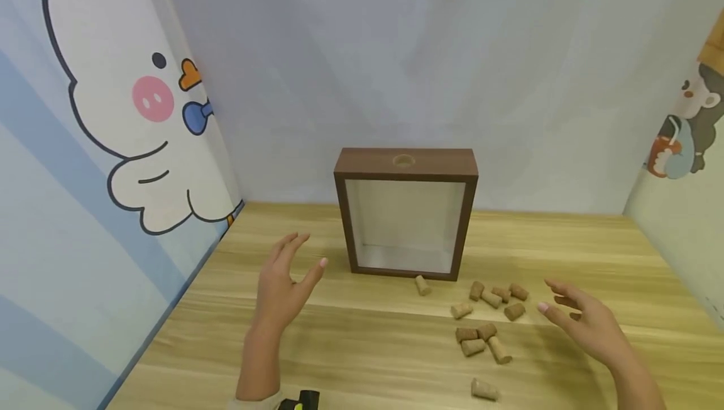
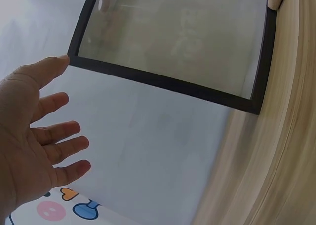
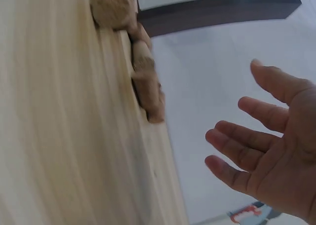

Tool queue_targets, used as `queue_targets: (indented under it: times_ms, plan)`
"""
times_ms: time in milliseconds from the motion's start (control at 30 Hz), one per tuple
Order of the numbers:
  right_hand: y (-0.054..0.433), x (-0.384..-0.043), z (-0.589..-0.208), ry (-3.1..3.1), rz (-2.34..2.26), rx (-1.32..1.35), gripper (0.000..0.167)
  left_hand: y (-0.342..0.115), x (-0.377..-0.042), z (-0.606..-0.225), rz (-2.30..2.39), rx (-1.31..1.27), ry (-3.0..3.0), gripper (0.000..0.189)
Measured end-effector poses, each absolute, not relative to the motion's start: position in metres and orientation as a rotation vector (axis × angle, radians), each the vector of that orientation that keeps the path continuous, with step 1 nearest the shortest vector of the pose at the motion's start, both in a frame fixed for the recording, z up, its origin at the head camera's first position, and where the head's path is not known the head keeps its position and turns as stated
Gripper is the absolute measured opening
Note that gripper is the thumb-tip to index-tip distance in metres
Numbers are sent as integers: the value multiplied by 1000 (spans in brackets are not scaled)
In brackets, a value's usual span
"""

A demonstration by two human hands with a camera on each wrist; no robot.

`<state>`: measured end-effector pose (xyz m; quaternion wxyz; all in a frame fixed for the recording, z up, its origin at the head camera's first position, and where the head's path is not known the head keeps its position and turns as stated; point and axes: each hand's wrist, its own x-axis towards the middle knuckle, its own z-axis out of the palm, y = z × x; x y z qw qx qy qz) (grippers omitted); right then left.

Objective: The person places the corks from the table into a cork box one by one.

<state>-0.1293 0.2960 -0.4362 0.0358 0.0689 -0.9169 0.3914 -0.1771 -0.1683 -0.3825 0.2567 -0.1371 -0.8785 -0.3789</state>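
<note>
Hands apart, corks between

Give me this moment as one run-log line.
left grip: empty | right grip: empty, near corks | framed box: upright on table | corks: loose on table, none seen inside framed box

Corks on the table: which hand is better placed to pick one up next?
Right, most likely: the right hand is empty and close beside the corks. The left hand, also empty, is left of the box, farther from most of them.
</note>
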Motion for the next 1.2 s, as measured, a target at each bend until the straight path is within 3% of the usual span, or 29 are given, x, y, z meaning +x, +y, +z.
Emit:
queue_targets:
  times_ms: [433,1200]
  plan:
    - [249,-145,-438,-2598,1656,117,53,-140,-204,-382,-1266,-381,-2239,47]
    - [188,-185,-446,-2644,1686,449,45,-116,-259,-350,-1763,-309,-2008,51]
